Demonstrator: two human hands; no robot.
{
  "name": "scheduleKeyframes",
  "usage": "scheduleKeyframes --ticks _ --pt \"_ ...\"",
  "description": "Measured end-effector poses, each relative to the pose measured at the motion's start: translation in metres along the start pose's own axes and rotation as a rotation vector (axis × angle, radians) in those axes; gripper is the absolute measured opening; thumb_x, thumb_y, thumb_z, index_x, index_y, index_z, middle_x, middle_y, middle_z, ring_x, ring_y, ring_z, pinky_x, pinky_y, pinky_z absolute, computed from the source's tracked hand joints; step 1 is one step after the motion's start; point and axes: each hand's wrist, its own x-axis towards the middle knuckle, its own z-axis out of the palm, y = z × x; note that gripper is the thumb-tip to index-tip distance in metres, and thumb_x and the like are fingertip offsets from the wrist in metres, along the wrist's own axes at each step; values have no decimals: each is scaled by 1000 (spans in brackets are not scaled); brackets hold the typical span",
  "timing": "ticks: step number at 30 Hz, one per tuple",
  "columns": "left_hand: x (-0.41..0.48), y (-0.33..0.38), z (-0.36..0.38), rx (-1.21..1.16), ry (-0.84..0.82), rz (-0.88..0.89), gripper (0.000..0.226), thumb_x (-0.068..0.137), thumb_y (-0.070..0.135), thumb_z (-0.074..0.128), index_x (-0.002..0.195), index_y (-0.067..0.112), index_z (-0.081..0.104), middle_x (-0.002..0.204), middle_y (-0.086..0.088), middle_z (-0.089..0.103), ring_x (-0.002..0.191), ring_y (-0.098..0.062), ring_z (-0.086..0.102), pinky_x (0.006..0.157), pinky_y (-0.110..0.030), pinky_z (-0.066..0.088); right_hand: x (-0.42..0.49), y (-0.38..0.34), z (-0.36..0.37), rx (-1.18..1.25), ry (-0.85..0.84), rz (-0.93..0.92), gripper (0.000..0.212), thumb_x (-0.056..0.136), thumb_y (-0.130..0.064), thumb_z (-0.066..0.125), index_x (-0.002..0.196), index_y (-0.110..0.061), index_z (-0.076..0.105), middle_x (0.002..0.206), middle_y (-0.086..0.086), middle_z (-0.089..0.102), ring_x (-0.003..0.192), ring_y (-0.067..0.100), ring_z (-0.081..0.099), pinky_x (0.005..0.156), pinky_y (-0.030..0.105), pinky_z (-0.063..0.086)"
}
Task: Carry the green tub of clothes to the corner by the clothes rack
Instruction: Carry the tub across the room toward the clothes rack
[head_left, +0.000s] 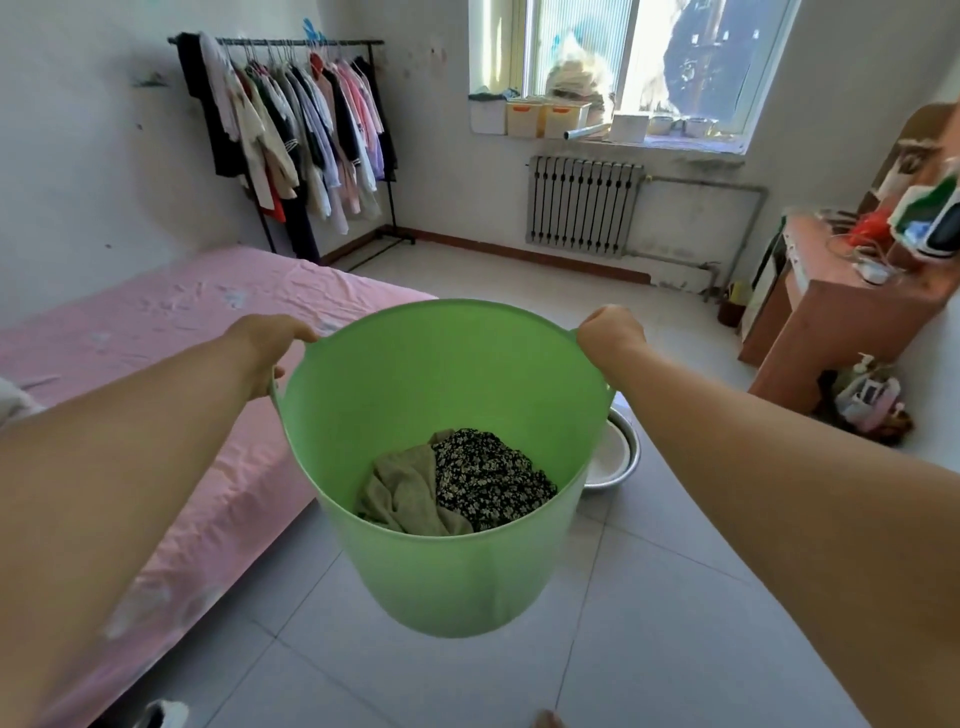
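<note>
A green plastic tub (441, 374) hangs in the air in front of me, above the tiled floor. In its bottom lie an olive cloth and a black floral garment (462, 483). My left hand (272, 345) grips the tub's left rim handle and my right hand (610, 332) grips the right one. The black clothes rack (291, 130), full of hanging garments, stands at the far left wall near the corner.
A bed with a pink sheet (171, 364) runs along my left. A metal basin (615, 457) sits on the floor just behind the tub. A radiator (582, 205) is under the window; an orange dresser (841, 306) stands right. Tiled floor lies between.
</note>
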Motion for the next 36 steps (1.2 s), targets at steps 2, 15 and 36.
scheduleKeyframes --ticks 2,15,36 --pt "36 22 18 -30 14 5 63 82 18 60 139 6 37 149 -16 33 126 -37 39 88 -38 38 51 -13 3 4 -4 -44 36 91 -1 38 120 4 60 120 19 64 93 27 61 66 30 49" --pt "240 159 108 -123 5 30 60 84 21 57 140 10 39 128 -15 45 87 -24 46 70 -32 44 317 -85 9 195 -14 -108 26 88 1 50 109 -4 63 110 15 65 89 22 60 82 34 58" --pt "655 345 202 40 -348 77 68 81 32 62 138 7 37 144 -18 36 113 -27 43 89 -38 41 643 -169 107 263 258 170 31 83 1 44 108 -5 60 110 16 62 91 28 60 81 40 57"
